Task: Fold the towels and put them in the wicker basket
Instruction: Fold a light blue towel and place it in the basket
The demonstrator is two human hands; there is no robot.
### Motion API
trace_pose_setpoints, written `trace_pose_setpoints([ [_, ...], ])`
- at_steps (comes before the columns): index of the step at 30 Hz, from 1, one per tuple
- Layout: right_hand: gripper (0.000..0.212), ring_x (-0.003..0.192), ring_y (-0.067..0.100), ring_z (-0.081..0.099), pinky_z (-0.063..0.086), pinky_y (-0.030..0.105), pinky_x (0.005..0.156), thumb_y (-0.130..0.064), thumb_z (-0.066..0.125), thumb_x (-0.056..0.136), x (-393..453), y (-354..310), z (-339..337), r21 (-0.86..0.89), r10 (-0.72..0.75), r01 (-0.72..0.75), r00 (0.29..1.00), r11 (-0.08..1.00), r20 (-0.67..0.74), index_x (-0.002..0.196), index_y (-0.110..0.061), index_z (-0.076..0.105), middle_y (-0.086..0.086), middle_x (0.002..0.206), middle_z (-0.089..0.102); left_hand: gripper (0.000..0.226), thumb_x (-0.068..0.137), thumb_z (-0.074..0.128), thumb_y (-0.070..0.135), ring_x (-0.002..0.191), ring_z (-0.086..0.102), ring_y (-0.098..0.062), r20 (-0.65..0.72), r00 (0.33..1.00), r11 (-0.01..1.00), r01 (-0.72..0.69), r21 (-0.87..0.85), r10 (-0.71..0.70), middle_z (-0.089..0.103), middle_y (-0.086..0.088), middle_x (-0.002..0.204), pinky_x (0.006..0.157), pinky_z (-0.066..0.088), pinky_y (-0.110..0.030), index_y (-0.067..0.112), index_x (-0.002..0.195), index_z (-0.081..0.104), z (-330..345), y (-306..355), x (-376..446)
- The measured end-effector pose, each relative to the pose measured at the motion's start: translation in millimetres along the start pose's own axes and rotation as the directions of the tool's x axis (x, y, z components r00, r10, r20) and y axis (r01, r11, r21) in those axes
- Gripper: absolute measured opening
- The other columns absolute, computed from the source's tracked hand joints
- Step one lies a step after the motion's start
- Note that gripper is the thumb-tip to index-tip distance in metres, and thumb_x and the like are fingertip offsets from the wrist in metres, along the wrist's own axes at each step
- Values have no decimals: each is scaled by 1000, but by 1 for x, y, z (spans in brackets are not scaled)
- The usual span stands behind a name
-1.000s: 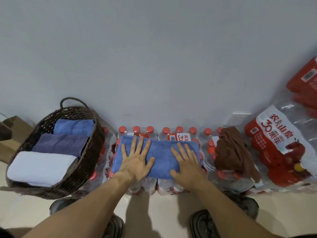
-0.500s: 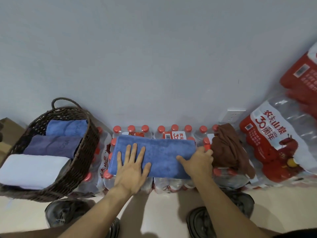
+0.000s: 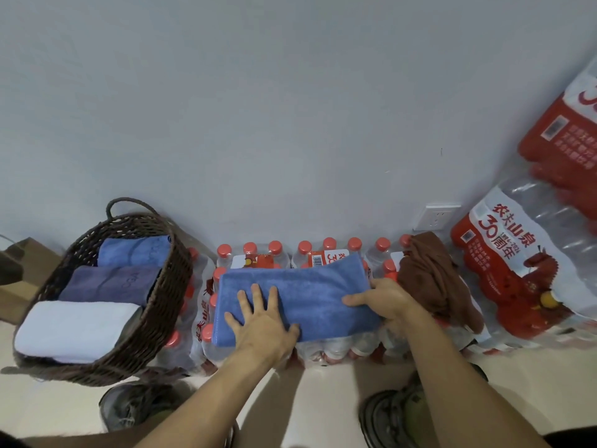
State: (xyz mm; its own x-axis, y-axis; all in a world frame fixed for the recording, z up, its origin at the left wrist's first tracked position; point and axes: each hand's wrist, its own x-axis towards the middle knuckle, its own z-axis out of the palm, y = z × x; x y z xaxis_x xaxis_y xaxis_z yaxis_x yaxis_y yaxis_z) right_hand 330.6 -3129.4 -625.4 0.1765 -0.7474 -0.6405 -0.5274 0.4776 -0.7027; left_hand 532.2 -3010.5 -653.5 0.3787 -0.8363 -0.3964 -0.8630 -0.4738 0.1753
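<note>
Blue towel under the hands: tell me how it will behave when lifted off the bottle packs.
The blue towel is probably floppy: its right end already bends upward where the right hand pinches it. It looks light, as a thin folded cloth. Its folds may slip open unless supported, since the left hand presses it flat on the uneven water bottle packs.

The right hand (image 3: 386, 302), flat on the blue towel (image 3: 300, 295) a second ago, now grips its 3 o'clock end and lifts that corner. The left hand (image 3: 261, 324) sits lower, toward 7 o'clock.
</note>
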Motion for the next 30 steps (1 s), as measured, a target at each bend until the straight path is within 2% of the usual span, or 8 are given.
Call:
trace_pose_setpoints([
  [4,33,80,16,75,58,27,61,-6,80,77,-12,6,-8,255,-68,26,985,967,160,102,-22,66,-1,101,76,49,91,39,36,136,30,-29,-261,961,994,-79,73,95,40,-8,143,117,13,-52,19,136,42,-7,15,-3],
  [9,34,101,27,72,61,35,74,-19,68,90,-19,24,-24,542,-154,3,960,840,234,123,-15,60,5,113,73,61,101,20,46,151,-8,-24,-247,914,947,-312,79,322,2,-5,164,120,-11,-44,26,156,6,25,17,2],
  [14,32,99,29,72,61,38,73,-25,59,96,-23,33,-39,607,-93,-41,978,794,187,125,-12,60,10,111,74,67,96,1,57,149,-18,-24,-195,904,921,-351,167,380,-14,-7,163,115,-24,-44,28,151,-20,43,29,6],
  [17,37,101,29,71,60,38,74,-24,63,92,-26,22,-38,562,-139,10,973,827,187,126,-12,60,10,113,73,73,96,17,60,150,-12,-25,-145,915,926,-365,96,376,-7,-9,164,115,-23,-42,25,155,-8,36,32,11],
  [19,39,101,29,71,60,38,77,-23,67,88,-28,7,-36,526,-185,49,960,849,210,125,-12,61,9,113,73,72,91,37,55,149,11,-26,-189,914,913,-387,-129,360,17,-9,160,121,-4,-41,21,153,25,21,35,12],
  [22,28,104,29,70,57,42,89,-12,63,92,-31,-21,-22,427,-261,132,930,894,258,120,-13,64,10,113,73,24,90,54,36,105,55,-15,-387,909,703,-377,-604,154,59,1,111,96,43,-33,21,107,63,-12,40,7],
  [26,23,95,27,72,58,42,85,0,59,92,-37,-53,26,319,-349,266,906,910,240,111,-11,67,11,101,75,31,97,49,40,82,67,-25,98,968,83,81,-993,230,71,-8,94,74,58,-39,15,103,68,-58,44,5],
  [30,28,66,12,61,52,24,61,-1,59,94,-45,-63,78,230,-408,346,846,910,343,120,-9,59,0,70,62,36,94,57,42,66,65,-26,171,950,46,165,-985,262,69,-13,76,66,54,-35,8,96,70,-72,19,9],
])
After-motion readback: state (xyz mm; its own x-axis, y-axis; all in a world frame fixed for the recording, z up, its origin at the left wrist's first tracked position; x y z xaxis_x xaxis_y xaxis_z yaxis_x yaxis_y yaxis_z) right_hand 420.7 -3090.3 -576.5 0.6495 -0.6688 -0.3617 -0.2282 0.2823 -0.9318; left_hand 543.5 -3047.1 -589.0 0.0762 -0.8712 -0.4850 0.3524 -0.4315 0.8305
